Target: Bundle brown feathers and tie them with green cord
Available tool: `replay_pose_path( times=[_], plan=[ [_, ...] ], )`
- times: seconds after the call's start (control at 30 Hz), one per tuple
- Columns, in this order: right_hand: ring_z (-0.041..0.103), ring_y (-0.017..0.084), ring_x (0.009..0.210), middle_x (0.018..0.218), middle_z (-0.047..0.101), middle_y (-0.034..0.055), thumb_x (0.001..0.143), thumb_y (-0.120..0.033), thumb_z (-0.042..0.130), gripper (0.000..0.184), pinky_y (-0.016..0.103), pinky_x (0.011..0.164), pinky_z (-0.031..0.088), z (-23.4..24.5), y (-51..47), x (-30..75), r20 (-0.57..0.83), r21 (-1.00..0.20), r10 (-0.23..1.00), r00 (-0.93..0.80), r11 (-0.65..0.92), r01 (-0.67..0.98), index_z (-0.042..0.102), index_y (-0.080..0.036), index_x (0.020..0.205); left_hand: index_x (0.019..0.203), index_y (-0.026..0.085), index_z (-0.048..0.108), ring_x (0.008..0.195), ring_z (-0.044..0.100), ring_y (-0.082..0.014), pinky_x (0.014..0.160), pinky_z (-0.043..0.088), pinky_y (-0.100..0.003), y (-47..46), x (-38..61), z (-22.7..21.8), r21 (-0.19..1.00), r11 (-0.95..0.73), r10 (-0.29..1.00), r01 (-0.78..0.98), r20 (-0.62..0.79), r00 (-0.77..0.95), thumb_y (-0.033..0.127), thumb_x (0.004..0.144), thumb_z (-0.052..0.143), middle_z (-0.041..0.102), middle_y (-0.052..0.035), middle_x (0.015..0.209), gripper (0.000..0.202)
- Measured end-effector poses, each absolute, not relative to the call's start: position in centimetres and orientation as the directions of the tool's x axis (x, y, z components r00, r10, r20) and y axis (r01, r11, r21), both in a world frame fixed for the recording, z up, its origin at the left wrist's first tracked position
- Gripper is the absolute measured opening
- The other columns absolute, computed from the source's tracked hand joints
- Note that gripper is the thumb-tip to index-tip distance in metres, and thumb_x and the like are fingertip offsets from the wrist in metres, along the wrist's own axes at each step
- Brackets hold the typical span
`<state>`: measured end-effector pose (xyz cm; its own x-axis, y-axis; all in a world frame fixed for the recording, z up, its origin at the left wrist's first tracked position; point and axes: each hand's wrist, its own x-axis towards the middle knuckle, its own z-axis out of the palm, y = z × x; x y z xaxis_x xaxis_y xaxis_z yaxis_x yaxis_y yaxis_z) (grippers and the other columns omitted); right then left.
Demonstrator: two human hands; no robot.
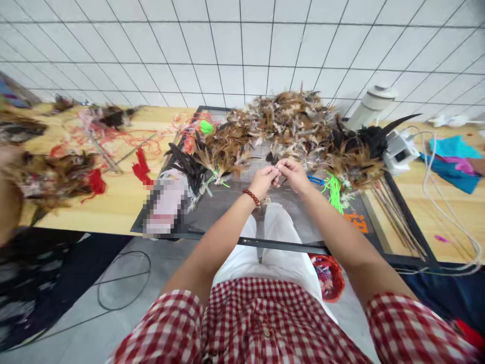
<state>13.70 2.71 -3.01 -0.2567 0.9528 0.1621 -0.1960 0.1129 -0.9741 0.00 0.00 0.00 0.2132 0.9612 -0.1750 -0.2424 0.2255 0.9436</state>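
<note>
My left hand [264, 180], with a red bead bracelet at the wrist, and my right hand [293, 174] meet over a glass table top [223, 212]. Both have their fingers pinched together on something small and dark between them, too small to name. Just beyond the hands lies a big heap of brown, tan and black feathers [288, 126]. Bundles of feathers tied with green string [220, 162] lie left of the hands. Bright green strings [334, 188] lie right of my right hand.
A wooden table [113, 197] at the left carries red strings, thin sticks and more feathers. Another person's arm [7, 187] shows at the far left edge. A white device [397, 149] with a cable, a white jug [373, 103] and blue cloth [450, 162] stand at the right. A red basket [329, 275] sits on the floor.
</note>
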Motion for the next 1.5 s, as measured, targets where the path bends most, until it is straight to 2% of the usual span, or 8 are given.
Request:
replay_pose_path(
  times=[0.23, 0.53, 0.9, 1.1, 1.37, 1.5],
  plan=[
    [0.058, 0.011, 0.052, 0.060, 0.059, -0.0055, 0.065, -0.065, 0.087, 0.052, 0.027, 0.054, 0.048, -3.15, 2.81, 13.85, 0.149, -0.977, 0.972, -0.184, 0.116, -0.177, 0.064, -0.020, 0.078, 0.067, 0.013, 0.057, 0.040, 0.043, -0.0039, 0.049, 0.051, -0.018, -0.31, 0.15, 0.45, 0.929, 0.260, 0.955, -0.262, -0.207, 0.212, 0.007, 0.097, 0.053, 0.050, 0.0069, 0.050, 0.031],
    [0.054, 0.011, 0.057, 0.063, 0.058, -0.0044, 0.064, -0.068, 0.086, 0.054, 0.027, 0.060, 0.048, -3.09, 2.84, 13.88, 0.181, -0.976, 0.966, -0.182, 0.154, -0.153, 0.064, -0.020, 0.078, 0.066, 0.013, 0.057, 0.041, 0.044, -0.0037, 0.050, 0.051, -0.018, -0.33, 0.06, 0.42, 0.934, 0.237, 0.959, -0.266, -0.181, 0.217, 0.007, 0.097, 0.053, 0.051, 0.0063, 0.049, 0.032],
    [0.056, 0.011, 0.055, 0.063, 0.058, -0.0047, 0.068, -0.067, 0.084, 0.053, 0.027, 0.056, 0.047, -3.12, 2.83, 13.88, 0.168, -0.979, 0.965, -0.199, 0.141, -0.145, 0.062, -0.021, 0.080, 0.066, 0.013, 0.057, 0.041, 0.045, -0.0041, 0.050, 0.051, -0.018, -0.18, 0.00, 0.17, 0.931, 0.243, 0.958, -0.271, -0.186, 0.220, 0.008, 0.097, 0.055, 0.051, 0.0062, 0.050, 0.031],
    [0.060, 0.013, 0.053, 0.060, 0.057, -0.0055, 0.066, -0.066, 0.086, 0.053, 0.029, 0.054, 0.050, -2.85, 2.60, 13.73, 0.156, -0.976, 0.963, -0.218, 0.116, -0.187, 0.063, -0.020, 0.079, 0.065, 0.013, 0.058, 0.040, 0.045, -0.0042, 0.050, 0.051, -0.018, -0.23, 0.03, 0.15, 0.942, 0.218, 0.962, -0.256, -0.163, 0.218, 0.013, 0.094, 0.064, 0.051, 0.0064, 0.049, 0.029],
    [0.060, 0.013, 0.057, 0.063, 0.056, -0.0057, 0.073, -0.066, 0.082, 0.050, 0.029, 0.055, 0.051, -3.16, 2.49, 13.94, 0.166, -0.979, 0.960, -0.224, 0.134, -0.155, 0.061, -0.021, 0.082, 0.065, 0.012, 0.059, 0.042, 0.045, -0.0037, 0.049, 0.052, -0.018, -0.12, 0.12, -0.05, 0.947, 0.206, 0.964, -0.247, -0.153, 0.219, 0.013, 0.095, 0.062, 0.051, 0.0061, 0.050, 0.030],
    [0.059, 0.012, 0.056, 0.062, 0.055, -0.0059, 0.070, -0.066, 0.084, 0.051, 0.029, 0.056, 0.050, -3.02, 2.46, 14.00, 0.170, -0.976, 0.961, -0.217, 0.135, -0.169, 0.062, -0.020, 0.080, 0.065, 0.013, 0.058, 0.041, 0.045, -0.0036, 0.049, 0.051, -0.018, -0.13, 0.20, 0.06, 0.940, 0.231, 0.959, -0.251, -0.176, 0.224, 0.009, 0.096, 0.057, 0.051, 0.0062, 0.050, 0.031]
  ],
)
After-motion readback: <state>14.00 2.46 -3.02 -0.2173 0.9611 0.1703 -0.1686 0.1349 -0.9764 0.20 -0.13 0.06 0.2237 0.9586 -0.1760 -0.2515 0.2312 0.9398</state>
